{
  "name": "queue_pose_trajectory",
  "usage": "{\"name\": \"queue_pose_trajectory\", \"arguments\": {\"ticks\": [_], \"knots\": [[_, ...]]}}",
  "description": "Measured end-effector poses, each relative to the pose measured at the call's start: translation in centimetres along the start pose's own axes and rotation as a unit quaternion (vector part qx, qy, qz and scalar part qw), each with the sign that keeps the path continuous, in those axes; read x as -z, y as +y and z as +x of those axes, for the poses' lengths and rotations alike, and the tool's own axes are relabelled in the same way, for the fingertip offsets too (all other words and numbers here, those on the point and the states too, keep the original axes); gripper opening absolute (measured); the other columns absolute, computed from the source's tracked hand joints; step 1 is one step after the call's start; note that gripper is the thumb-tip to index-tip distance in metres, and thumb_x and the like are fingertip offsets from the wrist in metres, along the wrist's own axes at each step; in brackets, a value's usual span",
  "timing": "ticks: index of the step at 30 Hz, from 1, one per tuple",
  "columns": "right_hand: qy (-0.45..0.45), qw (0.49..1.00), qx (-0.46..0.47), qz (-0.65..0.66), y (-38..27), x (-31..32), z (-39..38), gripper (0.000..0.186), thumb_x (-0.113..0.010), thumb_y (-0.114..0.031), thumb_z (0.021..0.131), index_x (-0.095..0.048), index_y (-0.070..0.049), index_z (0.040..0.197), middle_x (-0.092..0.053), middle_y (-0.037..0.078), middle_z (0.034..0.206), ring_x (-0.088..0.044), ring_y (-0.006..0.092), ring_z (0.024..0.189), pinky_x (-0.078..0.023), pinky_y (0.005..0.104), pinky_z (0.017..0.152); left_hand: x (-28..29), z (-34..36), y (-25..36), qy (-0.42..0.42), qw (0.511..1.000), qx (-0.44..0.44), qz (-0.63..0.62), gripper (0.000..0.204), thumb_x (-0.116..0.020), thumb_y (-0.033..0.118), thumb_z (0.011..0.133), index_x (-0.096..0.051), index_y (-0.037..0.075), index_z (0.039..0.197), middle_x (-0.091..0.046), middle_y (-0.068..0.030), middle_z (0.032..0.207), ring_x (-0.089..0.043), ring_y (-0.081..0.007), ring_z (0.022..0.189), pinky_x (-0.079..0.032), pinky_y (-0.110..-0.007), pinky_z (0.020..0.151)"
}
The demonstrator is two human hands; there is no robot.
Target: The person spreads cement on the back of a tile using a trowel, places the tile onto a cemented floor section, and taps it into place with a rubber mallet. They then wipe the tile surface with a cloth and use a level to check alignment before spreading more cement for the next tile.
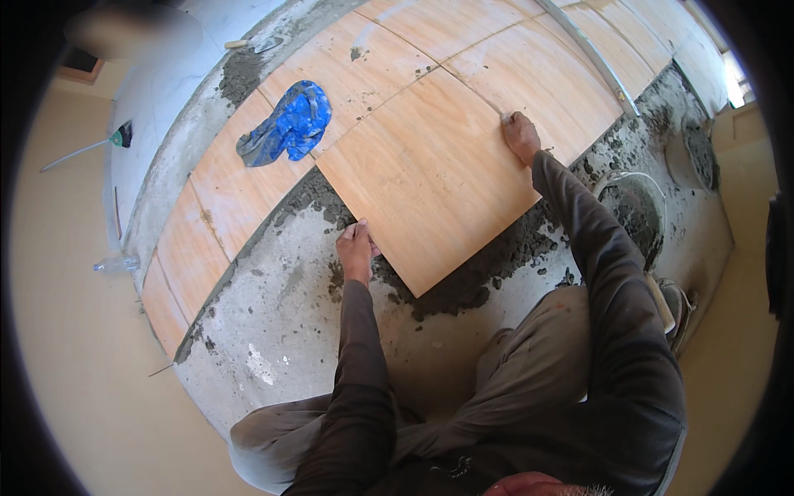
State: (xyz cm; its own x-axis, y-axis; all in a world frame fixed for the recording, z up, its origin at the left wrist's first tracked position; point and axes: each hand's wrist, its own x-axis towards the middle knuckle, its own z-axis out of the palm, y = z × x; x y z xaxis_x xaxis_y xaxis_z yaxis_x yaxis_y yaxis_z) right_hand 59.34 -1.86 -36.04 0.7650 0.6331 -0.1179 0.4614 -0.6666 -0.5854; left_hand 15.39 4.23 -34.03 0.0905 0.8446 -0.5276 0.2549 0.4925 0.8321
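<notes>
A large square tile (430,186) with a tan, wood-like grain lies in front of me over a bed of dark wet mortar (459,302). My left hand (357,252) is closed on its left edge, with the fingers partly hidden beneath. At the far right edge, my right hand (519,139) is curled around the tile's side. The tile's far edge runs along a row of laid tiles (356,78) of the same colour. Mortar shows along its left and near edges.
A crumpled blue and grey cloth (296,122) lies on the laid tiles. A metal straightedge (591,58) crosses them at far right. Mortar buckets (664,217) stand right of my arm. Beyond the tiles are a trowel (263,45) and, at left, a clear plastic bottle (116,264).
</notes>
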Motion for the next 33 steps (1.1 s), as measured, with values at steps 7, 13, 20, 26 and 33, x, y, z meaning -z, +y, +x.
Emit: {"name": "queue_pose_trajectory", "arguments": {"ticks": [7, 13, 20, 26, 33], "knots": [[0.043, 0.998, -0.018, -0.033, 1.2, -0.4, 1.8, 0.049, -0.054, -0.044, 0.104, -0.068, 0.004, 0.105, -0.070, 0.032, 0.107, -0.067, 0.0483, 0.106, -0.052, 0.0528, 0.091, -1.2, -0.3, 0.7, -0.039, 0.999, -0.010, -0.001, 0.030, -0.060, 0.029, 0.106, -0.069, 0.001, 0.099, -0.065, -0.0021, 0.078, -0.063, -0.0118, 0.063, -0.057, -0.028, 0.058], [0.007, 0.967, 0.101, -0.234, 0.6, 0.7, 1.5, 0.036, -0.052, -0.033, 0.102, -0.068, -0.005, 0.118, -0.068, 0.025, 0.118, -0.068, 0.0447, 0.111, -0.055, 0.0546, 0.094, -1.4, 0.9, 0.1, -0.037, 0.999, 0.008, 0.002, 0.032, -0.059, 0.027, 0.107, -0.070, -0.003, 0.103, -0.070, -0.0070, 0.079, -0.068, -0.0151, 0.061, -0.059, -0.031, 0.055], [0.102, 0.904, 0.372, -0.186, -6.4, -1.9, -3.6, 0.042, -0.060, -0.027, 0.099, -0.058, -0.008, 0.137, -0.059, 0.016, 0.133, -0.056, 0.0377, 0.127, -0.043, 0.0547, 0.106, -1.3, 1.5, -0.1, -0.043, 0.998, 0.041, 0.035, 0.033, -0.057, 0.025, 0.107, -0.066, -0.006, 0.104, -0.070, -0.0125, 0.082, -0.070, -0.0207, 0.064, -0.061, -0.035, 0.059], [0.082, 0.900, 0.386, -0.184, -6.8, -7.7, -7.7, 0.053, -0.048, -0.041, 0.108, -0.048, -0.016, 0.154, -0.047, 0.012, 0.156, -0.034, 0.0383, 0.152, -0.024, 0.0524, 0.127, -1.2, 2.2, 0.2, -0.029, 0.993, 0.052, 0.100, 0.030, -0.062, 0.022, 0.104, -0.066, -0.008, 0.102, -0.072, -0.0179, 0.086, -0.073, -0.0253, 0.063, -0.062, -0.037, 0.052], [0.065, 0.905, 0.373, -0.194, -6.1, -7.5, -7.7, 0.054, -0.047, -0.042, 0.108, -0.047, -0.017, 0.156, -0.046, 0.010, 0.158, -0.033, 0.0361, 0.153, -0.022, 0.0515, 0.128, -1.8, 0.6, 6.1, 0.062, 0.826, -0.173, 0.534, 0.048, -0.073, 0.037, 0.095, -0.062, -0.007, 0.110, -0.072, -0.0234, 0.103, -0.074, -0.0341, 0.094, -0.062, -0.050, 0.082]]}}
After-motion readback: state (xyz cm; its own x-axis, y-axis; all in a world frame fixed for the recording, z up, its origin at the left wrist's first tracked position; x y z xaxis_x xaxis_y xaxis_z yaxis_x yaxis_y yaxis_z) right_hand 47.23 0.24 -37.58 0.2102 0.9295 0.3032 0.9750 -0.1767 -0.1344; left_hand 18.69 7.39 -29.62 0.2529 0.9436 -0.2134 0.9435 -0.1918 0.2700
